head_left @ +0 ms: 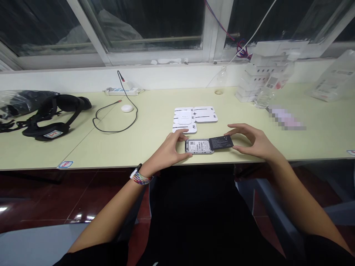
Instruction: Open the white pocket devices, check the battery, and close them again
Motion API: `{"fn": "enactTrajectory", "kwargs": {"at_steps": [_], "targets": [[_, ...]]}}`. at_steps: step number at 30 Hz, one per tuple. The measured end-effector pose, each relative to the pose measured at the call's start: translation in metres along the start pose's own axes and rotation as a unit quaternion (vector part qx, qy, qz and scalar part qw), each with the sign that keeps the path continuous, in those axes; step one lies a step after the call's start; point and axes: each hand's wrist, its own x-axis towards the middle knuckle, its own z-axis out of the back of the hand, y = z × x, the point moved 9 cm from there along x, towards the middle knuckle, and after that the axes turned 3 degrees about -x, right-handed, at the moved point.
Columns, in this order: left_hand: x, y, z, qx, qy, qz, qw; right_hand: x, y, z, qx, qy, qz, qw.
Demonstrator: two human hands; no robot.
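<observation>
My left hand has its grip closed on the left end of a small open-backed device at the near edge of the table. My right hand pinches a dark battery, tilted half out of the device. Flat white covers lie just behind; stacked white boxes stand far right.

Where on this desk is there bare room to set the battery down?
Bare desk lies between the black cable and the white covers, and right of the right hand along the front edge. Crowded: the far right, by the stacked white boxes.
</observation>
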Motion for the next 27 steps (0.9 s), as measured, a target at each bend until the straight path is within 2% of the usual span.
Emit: {"fn": "enactTrajectory", "kwargs": {"at_steps": [27], "targets": [[-0.0001, 0.0003, -0.0007, 0.004, 0.001, -0.002, 1.0, 0.0005, -0.0015, -0.0018, 0.001, 0.005, 0.003, 1.0]]}}
